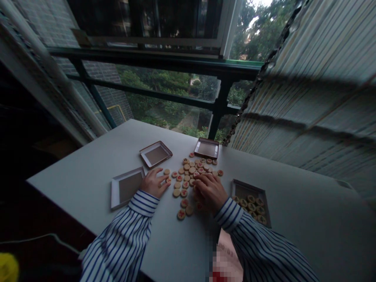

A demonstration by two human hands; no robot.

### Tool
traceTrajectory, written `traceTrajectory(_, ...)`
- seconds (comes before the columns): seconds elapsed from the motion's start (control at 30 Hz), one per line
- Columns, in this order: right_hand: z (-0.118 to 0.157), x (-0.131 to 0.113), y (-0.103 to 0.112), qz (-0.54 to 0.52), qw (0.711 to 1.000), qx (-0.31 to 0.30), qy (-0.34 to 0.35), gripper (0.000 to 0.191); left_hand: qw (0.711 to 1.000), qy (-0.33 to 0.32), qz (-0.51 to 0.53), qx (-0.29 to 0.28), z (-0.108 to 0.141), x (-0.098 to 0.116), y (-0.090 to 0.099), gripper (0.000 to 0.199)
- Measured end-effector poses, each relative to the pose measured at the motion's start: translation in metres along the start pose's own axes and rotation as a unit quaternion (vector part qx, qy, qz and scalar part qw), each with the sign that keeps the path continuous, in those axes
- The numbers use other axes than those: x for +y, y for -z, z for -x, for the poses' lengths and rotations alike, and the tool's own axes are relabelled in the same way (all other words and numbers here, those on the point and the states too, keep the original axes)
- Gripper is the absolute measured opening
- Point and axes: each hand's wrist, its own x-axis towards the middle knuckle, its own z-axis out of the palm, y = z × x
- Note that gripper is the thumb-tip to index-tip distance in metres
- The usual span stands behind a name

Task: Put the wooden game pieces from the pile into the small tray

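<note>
Round wooden Chinese chess pieces (187,167) lie in a loose heap on the white table, some showing red characters and others blank backs. At the heap's left edge my left hand (153,183) has thumb and fingertips closed about one Chinese chess piece (168,180) with a red mark. My right hand (212,192) rests over the right side of the heap, fingers curled down; whatever lies under them is hidden. Right of that hand, a shallow box (246,190) holds several pieces with dark characters. A shallow grey box (115,193) sits beside my left hand, partly behind it.
Two more shallow trays stand farther back, one at left (163,156) and one behind the heap (206,149). The white table (85,176) ends near a window with a dark green railing (164,62). A striped curtain (308,102) hangs along the right.
</note>
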Motion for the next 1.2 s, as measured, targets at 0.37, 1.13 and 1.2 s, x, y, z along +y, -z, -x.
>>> traceTrajectory(0.37,0.000,0.001,0.001,-0.005,1.000,-0.001,-0.003,0.018,0.999,0.023,-0.030,-0.024,0.000,0.008,-0.003,0.024)
traceTrajectory(1.13,-0.049,0.009,0.008,0.031,0.989,-0.098,-0.105,0.019,0.998,0.026,0.053,0.037,-0.056,0.044,-0.005,0.026)
traceTrajectory(1.2,-0.056,0.011,0.001,0.040,0.987,-0.115,-0.110,0.019,0.997,0.030,0.063,0.035,-0.052,0.046,-0.011,0.026)
